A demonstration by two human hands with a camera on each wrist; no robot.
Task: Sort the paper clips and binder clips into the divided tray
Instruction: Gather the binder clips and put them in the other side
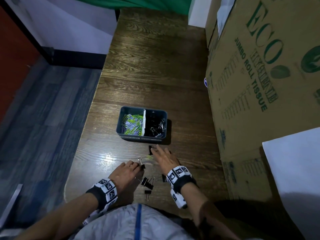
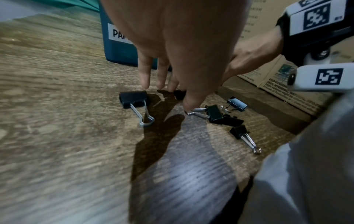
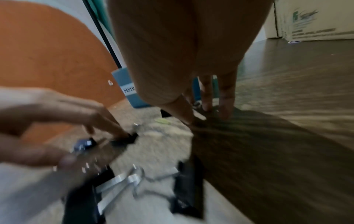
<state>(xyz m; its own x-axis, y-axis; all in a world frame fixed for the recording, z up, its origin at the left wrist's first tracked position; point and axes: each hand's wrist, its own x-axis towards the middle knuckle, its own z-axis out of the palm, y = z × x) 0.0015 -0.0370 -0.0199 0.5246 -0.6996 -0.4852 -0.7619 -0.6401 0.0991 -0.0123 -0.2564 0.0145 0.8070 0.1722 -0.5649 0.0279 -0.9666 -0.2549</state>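
Wood table point(image 1: 155, 70) | cardboard boxes point(image 1: 259, 84) right | both hands spread, holding nothing

This looks like an office storeroom or back room. A dark wood-grain desk point(image 1: 152, 70) stands hard against stacked cardboard cartons point(image 1: 256, 70) printed "ECO" and "JUMBO ROLL TISSUE", bulk supplies rather than household goods. On the desk sits a small divided tray point(image 1: 141, 138) of stationery with a printed label reading "PAP…" point(image 2: 120, 35). Beside the desk are grey plank flooring point(image 1: 43, 108), a white wall with black skirting point(image 1: 69, 58), and an orange panel point(image 1: 15, 47).
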